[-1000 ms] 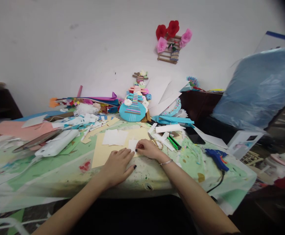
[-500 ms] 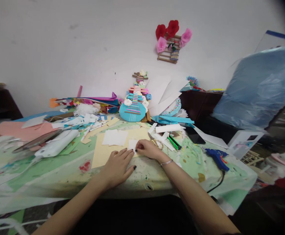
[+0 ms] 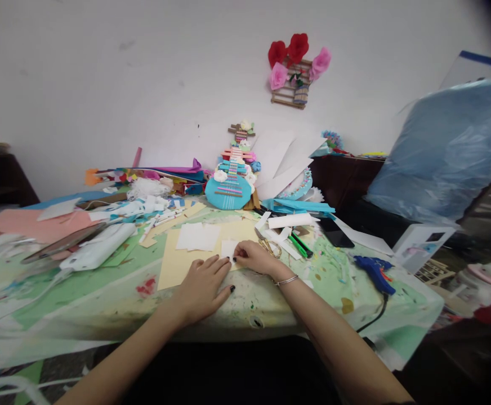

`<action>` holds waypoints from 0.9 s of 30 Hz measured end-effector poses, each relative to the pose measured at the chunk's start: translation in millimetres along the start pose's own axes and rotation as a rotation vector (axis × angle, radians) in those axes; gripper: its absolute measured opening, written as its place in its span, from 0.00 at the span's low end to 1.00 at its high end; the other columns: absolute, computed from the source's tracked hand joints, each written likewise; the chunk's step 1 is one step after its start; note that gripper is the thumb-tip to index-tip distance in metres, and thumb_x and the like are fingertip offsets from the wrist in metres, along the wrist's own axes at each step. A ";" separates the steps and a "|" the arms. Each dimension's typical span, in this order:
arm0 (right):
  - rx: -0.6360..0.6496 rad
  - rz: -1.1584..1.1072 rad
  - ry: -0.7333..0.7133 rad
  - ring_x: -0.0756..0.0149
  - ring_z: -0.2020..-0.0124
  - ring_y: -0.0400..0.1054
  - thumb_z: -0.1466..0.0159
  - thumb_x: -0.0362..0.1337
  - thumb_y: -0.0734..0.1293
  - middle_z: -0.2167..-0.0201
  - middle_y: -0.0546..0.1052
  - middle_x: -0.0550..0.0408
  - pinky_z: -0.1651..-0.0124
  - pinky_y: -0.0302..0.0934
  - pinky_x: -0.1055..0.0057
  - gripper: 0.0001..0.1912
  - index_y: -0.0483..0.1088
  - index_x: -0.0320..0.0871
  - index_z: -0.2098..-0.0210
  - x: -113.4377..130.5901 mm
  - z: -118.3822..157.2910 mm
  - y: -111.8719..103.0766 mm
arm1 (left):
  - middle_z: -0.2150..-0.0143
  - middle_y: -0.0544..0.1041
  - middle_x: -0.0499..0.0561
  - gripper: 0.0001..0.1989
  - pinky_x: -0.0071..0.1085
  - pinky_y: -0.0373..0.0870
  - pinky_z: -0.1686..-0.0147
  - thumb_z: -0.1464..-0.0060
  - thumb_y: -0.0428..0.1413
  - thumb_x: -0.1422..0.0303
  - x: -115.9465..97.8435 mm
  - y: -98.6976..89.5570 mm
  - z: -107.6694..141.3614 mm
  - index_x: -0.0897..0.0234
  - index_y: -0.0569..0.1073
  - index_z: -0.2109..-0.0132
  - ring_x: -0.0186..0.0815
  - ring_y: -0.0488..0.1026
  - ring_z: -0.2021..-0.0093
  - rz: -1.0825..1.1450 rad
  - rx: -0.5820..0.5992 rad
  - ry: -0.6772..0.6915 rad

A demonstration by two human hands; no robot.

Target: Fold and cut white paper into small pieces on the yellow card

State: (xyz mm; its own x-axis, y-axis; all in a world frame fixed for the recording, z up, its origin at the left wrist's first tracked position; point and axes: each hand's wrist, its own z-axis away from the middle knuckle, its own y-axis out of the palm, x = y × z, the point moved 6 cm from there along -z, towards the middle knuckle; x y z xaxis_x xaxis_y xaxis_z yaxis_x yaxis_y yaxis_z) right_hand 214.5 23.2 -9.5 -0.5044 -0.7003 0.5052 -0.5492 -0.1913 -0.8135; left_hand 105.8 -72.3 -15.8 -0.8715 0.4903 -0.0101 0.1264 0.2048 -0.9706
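On a cream-yellow sheet (image 3: 170,265) lies a small white paper piece (image 3: 227,247), partly covered by my fingers. My left hand (image 3: 203,286) rests flat, fingers stretched out and thumb apart, its fingertips at the piece's lower edge. Close against them, my right hand (image 3: 257,258) is closed in a pinch at the right side of the same piece. Further left on the yellow sheet are overlapping white paper squares (image 3: 197,237). Gold-handled scissors (image 3: 274,249) and a green utility knife (image 3: 299,246) lie just beyond my right hand.
A white paper roll (image 3: 291,220), a black phone (image 3: 336,233) and a blue glue gun (image 3: 374,273) with a cable are on the right. A blue guitar-shaped craft (image 3: 227,194) stands at the back. Paper scraps and a white corded device (image 3: 99,247) crowd the left.
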 end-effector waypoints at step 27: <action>0.019 -0.021 0.011 0.74 0.75 0.59 0.47 0.26 0.63 0.77 0.68 0.60 0.72 0.51 0.78 0.05 0.69 0.38 0.72 -0.3 -0.1 1.4 | 0.38 0.62 0.56 0.29 0.50 0.51 0.45 0.42 0.40 0.55 0.1 -0.7 3.7 0.62 0.57 0.37 0.51 0.55 0.39 0.002 0.009 -0.078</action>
State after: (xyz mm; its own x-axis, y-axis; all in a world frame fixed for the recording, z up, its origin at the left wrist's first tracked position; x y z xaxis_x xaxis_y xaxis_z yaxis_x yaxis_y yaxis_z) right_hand 213.9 23.2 -10.8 -0.4998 -0.6886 0.5254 -0.5470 -0.2194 -0.8079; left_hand 103.9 -75.5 -16.0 -0.9056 0.4230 -0.0302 0.1239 0.1958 -0.9728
